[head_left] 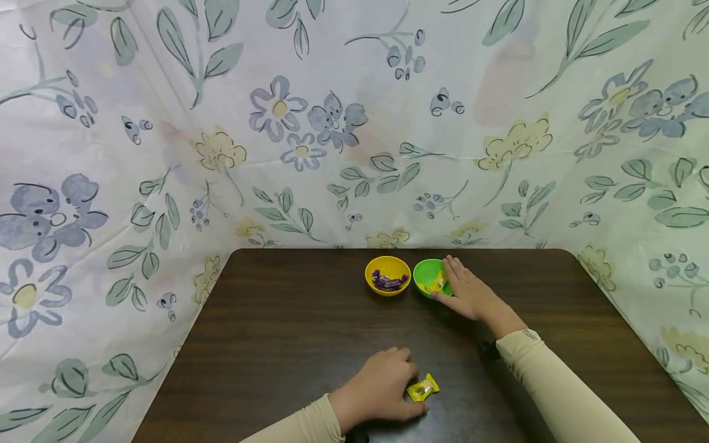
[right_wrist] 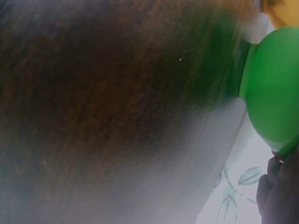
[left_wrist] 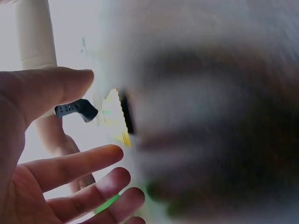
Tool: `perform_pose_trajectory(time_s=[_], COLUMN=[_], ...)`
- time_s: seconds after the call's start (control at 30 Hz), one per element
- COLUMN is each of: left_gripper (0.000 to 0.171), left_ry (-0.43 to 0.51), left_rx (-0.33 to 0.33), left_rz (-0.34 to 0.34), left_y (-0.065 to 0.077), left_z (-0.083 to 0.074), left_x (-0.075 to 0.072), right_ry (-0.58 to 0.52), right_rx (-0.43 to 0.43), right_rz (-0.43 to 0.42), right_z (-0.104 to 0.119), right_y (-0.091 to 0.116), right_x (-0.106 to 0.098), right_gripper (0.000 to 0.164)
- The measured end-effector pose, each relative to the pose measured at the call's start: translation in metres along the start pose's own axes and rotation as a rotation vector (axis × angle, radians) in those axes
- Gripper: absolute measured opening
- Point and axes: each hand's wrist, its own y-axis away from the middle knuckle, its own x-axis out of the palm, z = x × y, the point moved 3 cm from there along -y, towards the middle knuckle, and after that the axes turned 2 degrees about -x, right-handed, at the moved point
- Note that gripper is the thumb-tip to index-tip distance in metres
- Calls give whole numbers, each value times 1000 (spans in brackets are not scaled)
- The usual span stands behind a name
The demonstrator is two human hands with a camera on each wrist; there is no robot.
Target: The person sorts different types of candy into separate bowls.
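On the table lies a yellow-wrapped candy (head_left: 423,389), with my left hand (head_left: 382,386) just to its left. In the left wrist view, the thumb and fingers of that hand (left_wrist: 42,140) stand apart, and the candy (left_wrist: 114,116) shows beyond the gap between them. My right hand (head_left: 471,292) is at the right side of a green bowl (head_left: 425,269), its fingers extended along the rim. Yellow-wrapped candy (head_left: 439,281) lies inside that bowl. The right wrist view shows the bowl's outer wall (right_wrist: 275,88) and part of the hand (right_wrist: 285,191).
Left of the green bowl stands a yellow bowl (head_left: 388,262) holding purple-wrapped candies (head_left: 388,282). Both bowls are near the back edge of the dark wooden table (head_left: 288,320). A floral cloth (head_left: 343,197) hangs behind and along the sides.
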Motion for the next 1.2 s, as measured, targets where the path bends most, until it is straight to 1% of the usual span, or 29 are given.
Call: perform_pose_trajectory(time_s=[0.23, 0.33, 0.57, 0.77, 0.93, 1.07, 1.2], left_gripper=[35, 33, 29, 32, 34, 32, 26], left_ry=[-17, -27, -41, -23, -11, -18, -23], left_rx=[-3, -7, -11, -24, -19, -14, 1], left_rz=[39, 45, 31, 45, 51, 38, 22], left_y=[-2, -3, -4, -6, -8, -9, -10], left_z=[-4, -5, -7, -6, -6, -7, -8], left_x=[5, 6, 7, 9, 10, 11, 11], right_ry=[-5, -8, -7, -2, 7, 3, 5], right_rx=[-2, -8, 5, 9, 9, 10, 7], right_rz=[-13, -26, -10, -10, -10, -11, -14], right_z=[2, 2, 0, 0, 1, 2, 1], right_y=[2, 2, 0, -1, 0, 0, -1], right_x=[-1, -2, 1, 2, 0, -1, -1], right_gripper=[99, 99, 100, 100, 99, 99, 98])
